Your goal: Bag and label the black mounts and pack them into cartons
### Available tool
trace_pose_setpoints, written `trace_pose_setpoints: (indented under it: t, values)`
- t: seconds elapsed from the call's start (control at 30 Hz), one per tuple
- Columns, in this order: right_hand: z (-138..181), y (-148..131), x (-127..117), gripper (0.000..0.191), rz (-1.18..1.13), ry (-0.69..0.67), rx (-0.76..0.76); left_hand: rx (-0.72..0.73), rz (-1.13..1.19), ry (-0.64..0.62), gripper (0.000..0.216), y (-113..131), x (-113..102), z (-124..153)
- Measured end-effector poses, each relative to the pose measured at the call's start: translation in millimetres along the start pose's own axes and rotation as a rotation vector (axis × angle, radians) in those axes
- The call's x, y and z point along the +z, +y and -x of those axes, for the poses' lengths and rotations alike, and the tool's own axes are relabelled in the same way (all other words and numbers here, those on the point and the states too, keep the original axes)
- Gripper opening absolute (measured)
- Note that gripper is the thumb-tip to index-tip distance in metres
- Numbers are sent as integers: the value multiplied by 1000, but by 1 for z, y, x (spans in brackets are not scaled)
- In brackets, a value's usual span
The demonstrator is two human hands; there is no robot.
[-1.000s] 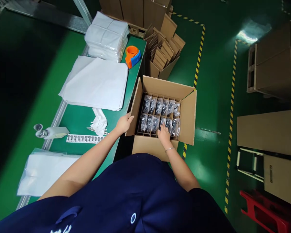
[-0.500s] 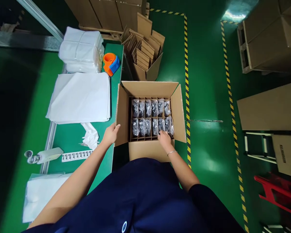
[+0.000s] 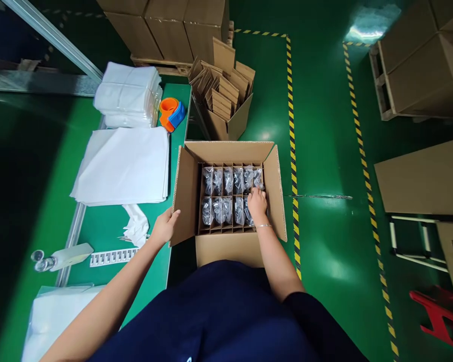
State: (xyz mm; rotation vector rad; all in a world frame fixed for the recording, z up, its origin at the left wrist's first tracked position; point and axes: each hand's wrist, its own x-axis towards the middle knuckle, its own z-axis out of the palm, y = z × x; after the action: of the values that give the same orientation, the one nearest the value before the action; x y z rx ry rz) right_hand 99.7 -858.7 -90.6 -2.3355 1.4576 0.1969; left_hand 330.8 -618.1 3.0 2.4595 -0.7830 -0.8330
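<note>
Holding steady, left hand (image 3: 164,226) still has fingers curled over the cardboard box (image 3: 230,249) flap beside the green table (image 3: 109,229); right hand (image 3: 257,203) slid farther in, fingers bent onto the bagged parts (image 3: 222,181), grip unclear. Green floor (image 3: 324,151), more cartons (image 3: 166,25) around.

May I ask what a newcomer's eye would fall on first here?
The open cardboard box at centre, its cells packed with clear-bagged parts; the right hand rests on them while the left hand grips the box's left flap. Left of it, white sheets and an orange tape dispenser lie on the green bench.
</note>
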Motion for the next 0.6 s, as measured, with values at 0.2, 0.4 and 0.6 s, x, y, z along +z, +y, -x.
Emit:
trace_pose_setpoints:
  t: [0.2,0.4,0.6]
  values:
    - [-32,-13,15,33,-10,-56,85,-41,27,-21,58,2,-2,2]
    - [-24,-7,19,25,26,-101,63,-80,60,-29,59,0,-1,2]
    - [-28,-25,2,30,10,-15,-101,-93,74,-49,56,1,-1,1]
